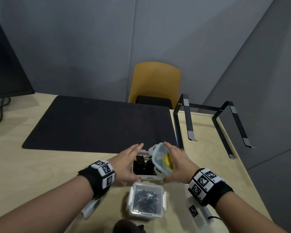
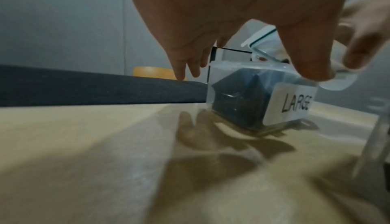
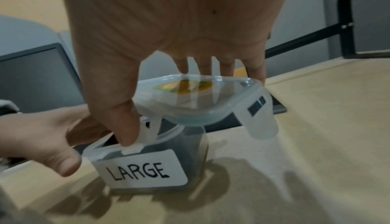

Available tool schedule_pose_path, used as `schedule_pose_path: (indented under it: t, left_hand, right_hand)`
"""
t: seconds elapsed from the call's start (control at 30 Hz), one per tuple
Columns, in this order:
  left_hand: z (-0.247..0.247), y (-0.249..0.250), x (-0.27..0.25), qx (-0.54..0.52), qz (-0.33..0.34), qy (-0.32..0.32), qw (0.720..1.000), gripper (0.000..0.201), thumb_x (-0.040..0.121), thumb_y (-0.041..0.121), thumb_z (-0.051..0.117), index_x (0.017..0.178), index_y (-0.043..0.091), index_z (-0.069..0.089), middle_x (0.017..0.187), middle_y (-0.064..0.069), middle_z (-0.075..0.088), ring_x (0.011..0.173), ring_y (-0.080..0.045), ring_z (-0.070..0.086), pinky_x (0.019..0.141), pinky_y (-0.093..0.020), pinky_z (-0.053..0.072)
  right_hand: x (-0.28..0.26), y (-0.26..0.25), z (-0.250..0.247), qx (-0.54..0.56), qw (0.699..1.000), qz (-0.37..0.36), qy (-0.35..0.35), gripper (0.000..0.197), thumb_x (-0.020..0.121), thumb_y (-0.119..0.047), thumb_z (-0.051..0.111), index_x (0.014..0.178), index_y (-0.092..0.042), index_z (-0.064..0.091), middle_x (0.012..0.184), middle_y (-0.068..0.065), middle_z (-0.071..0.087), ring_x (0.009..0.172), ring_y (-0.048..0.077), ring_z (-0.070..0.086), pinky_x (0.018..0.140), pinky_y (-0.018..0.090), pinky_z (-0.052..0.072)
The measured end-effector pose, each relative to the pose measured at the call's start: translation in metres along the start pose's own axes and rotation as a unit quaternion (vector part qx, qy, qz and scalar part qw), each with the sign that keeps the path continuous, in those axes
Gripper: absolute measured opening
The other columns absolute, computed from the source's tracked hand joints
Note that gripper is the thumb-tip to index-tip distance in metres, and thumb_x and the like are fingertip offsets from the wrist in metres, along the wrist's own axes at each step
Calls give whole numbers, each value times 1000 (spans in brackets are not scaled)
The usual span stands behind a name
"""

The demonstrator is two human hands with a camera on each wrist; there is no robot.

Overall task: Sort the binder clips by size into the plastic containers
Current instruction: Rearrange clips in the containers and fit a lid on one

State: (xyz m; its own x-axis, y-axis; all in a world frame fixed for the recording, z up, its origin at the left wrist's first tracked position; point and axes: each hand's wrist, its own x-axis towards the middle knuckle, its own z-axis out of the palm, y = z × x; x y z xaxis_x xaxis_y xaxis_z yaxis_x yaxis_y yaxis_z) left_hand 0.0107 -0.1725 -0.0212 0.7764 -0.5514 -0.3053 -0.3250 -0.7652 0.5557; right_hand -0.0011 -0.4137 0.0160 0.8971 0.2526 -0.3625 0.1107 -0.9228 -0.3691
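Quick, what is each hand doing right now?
Left hand: open, fingers straight beside the LARGE container.
Right hand: holding the lid tilted over that container.

A dark mat (image 1: 97, 123) is laid flat on the light wooden surface (image 1: 213, 165). A yellow chair (image 1: 155, 81) is placed behind the far edge of the surface, just beyond the mat. A black metal stand (image 1: 212, 115) is set at the right of the mat, near the surface's right edge. A dark monitor (image 1: 5, 64) is seen at the far left, with cables (image 1: 0, 108) hung below it. Grey wall panels (image 1: 91, 39) are seen behind.
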Motion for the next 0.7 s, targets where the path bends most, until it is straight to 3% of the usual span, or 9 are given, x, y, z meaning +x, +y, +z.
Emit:
schedule_pose_path:
  t: [0.07,0.17,0.37,0.43,0.53,0.6,0.67,0.7]
  left_hand:
    - [0,-4,-1,-64,-28,-7,998,128,67,49,79,146,33,-21,159,5,4,144,-12,17,110,-21,23]
    - [3,-8,0,-109,-41,-2,993,135,62,49,82,145,35,-23,156,7,22,138,-9,30,104,-17,29]
    - [13,-17,5,-192,-46,20,980,144,48,51,86,139,49,-25,146,20,35,125,1,46,104,-24,42]
    - [14,-21,8,-216,-49,6,975,144,45,50,88,140,51,-22,144,18,38,125,-1,46,105,-29,42]
    - [9,-30,11,-266,-49,-25,962,140,44,49,89,147,42,-5,144,11,38,126,-6,44,108,-33,40]
    - [5,-30,11,-293,-50,-37,954,128,48,59,85,149,35,11,142,7,42,125,-9,46,106,-35,42]
    - [0,-27,11,-337,-56,-20,940,93,64,61,75,142,33,33,131,6,53,117,-8,54,101,-33,47]
    - [-1,-25,13,-343,-60,-3,937,70,75,54,69,136,32,43,125,6,58,113,-7,57,99,-32,48]
  right_hand:
    - [2,-6,-1,-41,999,-22,-15,126,55,-42,82,145,-37,-6,151,-7,17,135,22,22,112,42,29]
    - [8,-16,-3,-97,993,-55,-24,126,56,-40,81,147,-33,-5,151,-6,18,135,22,23,112,43,30]
    - [23,-29,1,-172,977,-112,-56,128,57,-45,80,148,-26,-7,154,-5,15,137,20,21,113,45,27]
    - [28,-32,4,-179,974,-122,-63,127,57,-46,80,148,-25,-6,154,-5,14,137,20,21,114,44,26]
    - [33,-33,6,-181,973,-128,-71,127,58,-48,80,149,-24,-5,155,-4,13,139,20,19,115,43,23]
    - [36,-34,7,-180,972,-132,-74,127,58,-49,80,149,-23,-4,156,-4,12,139,20,18,115,43,22]
    - [37,-36,9,-180,971,-138,-76,126,58,-50,80,149,-22,-4,156,-3,12,139,20,18,116,43,23]
    - [37,-37,11,-180,971,-142,-75,126,58,-50,80,149,-22,-3,155,-3,12,139,20,19,116,43,23]
